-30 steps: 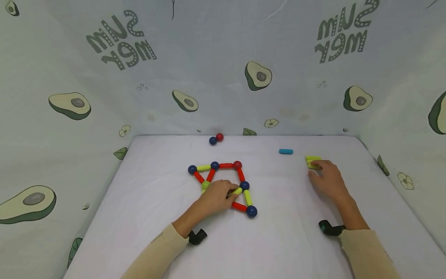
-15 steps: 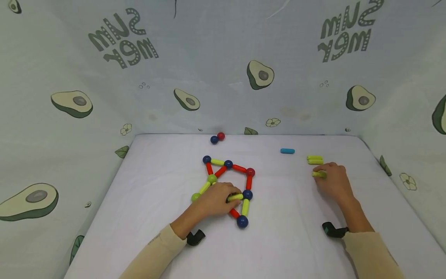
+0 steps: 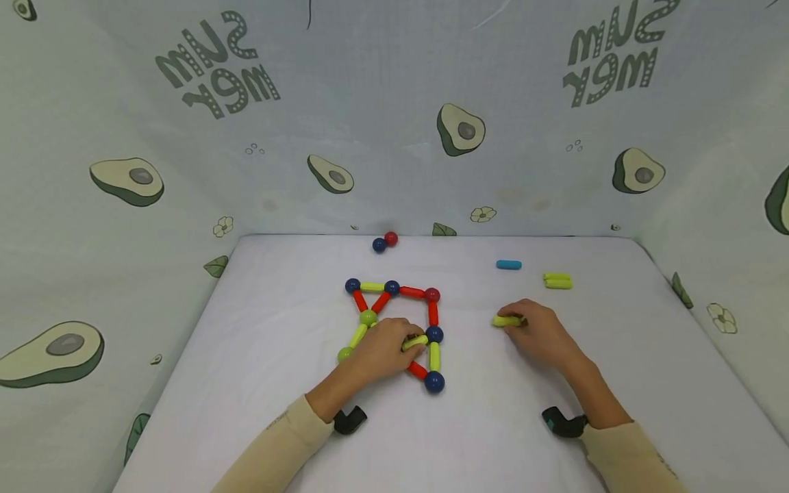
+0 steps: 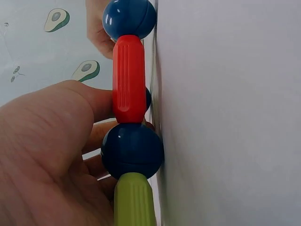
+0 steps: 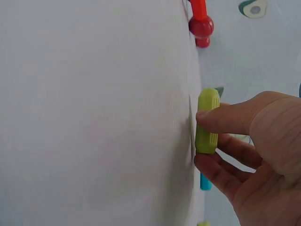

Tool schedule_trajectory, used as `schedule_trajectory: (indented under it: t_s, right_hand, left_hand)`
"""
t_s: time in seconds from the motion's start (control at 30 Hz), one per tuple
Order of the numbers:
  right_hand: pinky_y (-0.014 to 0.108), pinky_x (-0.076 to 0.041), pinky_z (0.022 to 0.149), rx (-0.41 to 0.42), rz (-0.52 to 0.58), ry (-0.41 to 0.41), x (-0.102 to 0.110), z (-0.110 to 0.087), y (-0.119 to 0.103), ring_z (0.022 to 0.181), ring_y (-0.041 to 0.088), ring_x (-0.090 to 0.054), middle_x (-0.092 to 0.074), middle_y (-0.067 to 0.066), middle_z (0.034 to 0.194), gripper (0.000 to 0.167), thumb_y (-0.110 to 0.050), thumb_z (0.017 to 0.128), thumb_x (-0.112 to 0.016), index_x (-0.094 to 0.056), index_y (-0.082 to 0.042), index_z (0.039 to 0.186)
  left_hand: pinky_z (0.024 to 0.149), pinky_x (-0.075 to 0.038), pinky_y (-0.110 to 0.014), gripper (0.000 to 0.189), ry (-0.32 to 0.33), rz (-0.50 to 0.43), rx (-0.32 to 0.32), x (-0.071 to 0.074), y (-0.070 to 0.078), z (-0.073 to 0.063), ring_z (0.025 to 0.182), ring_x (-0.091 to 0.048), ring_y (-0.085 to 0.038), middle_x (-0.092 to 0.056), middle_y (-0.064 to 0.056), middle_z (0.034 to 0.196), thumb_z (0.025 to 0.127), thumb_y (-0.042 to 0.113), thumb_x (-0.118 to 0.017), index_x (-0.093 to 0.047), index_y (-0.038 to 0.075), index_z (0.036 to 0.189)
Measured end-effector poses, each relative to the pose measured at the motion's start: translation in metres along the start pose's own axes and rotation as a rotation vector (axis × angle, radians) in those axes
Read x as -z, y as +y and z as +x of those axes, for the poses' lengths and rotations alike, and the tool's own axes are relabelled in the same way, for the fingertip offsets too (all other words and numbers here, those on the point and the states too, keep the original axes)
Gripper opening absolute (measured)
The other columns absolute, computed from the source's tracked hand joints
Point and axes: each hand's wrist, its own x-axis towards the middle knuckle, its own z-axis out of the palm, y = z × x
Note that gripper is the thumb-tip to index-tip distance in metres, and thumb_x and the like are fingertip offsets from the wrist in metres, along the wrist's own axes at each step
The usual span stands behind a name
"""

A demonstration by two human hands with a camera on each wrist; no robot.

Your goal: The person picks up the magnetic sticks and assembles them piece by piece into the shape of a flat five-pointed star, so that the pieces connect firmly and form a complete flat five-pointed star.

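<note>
A flat frame of magnetic sticks and balls lies on the white table, with red sticks (image 3: 433, 314), blue balls (image 3: 434, 382) and green balls (image 3: 368, 318). My left hand (image 3: 383, 348) reaches over its middle and pinches a yellow-green magnetic stick (image 3: 415, 342) that ends at a blue ball (image 3: 434, 334). Part of the frame is hidden under that hand. In the left wrist view a red stick (image 4: 129, 80) and a blue ball (image 4: 132, 150) cross in front of the fingers. To the frame's right, my right hand (image 3: 539, 333) pinches a loose yellow-green magnetic stick (image 5: 207, 122) between thumb and fingers.
Two yellow-green sticks (image 3: 557, 281) lie side by side at the back right. A blue stick (image 3: 508, 265) is left of them. Near the table's far edge sit a loose blue ball (image 3: 379, 245) and a red ball (image 3: 391, 239). A printed cloth (image 3: 394, 137) hangs behind.
My right hand has picked one yellow-green stick from the group at the back right and carried it left toward the frame. The frame turned clockwise, then partly back, under my left hand.
</note>
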Motion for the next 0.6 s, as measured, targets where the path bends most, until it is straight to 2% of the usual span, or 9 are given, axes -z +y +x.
schedule_trajectory:
  t_s: [0.3,0.6]
  right_hand:
    - [0.049,-0.058,0.093,0.057,0.010,-0.038,-0.028,0.013,-0.043,0.110,0.029,-0.063,-0.070,0.009,0.117,0.026,-0.002,0.091,-0.073,-0.075,-0.011,0.116]
    - [0.051,-0.055,0.098,0.131,0.055,-0.090,-0.041,0.015,-0.065,0.115,0.029,-0.062,-0.070,0.005,0.116,0.025,-0.005,0.090,-0.076,-0.076,-0.014,0.113]
  left_hand:
    - [0.077,-0.051,-0.016,0.035,-0.009,0.014,-0.007,0.000,-0.001,0.001,0.085,-0.059,-0.005,-0.074,0.004,0.108,0.098,0.034,-0.071,-0.074,0.015,0.128]
    - [0.080,-0.051,-0.017,0.037,-0.027,0.010,-0.021,0.002,-0.003,0.001,0.088,-0.059,-0.005,-0.073,0.006,0.107,0.098,0.035,-0.071,-0.072,0.016,0.130]
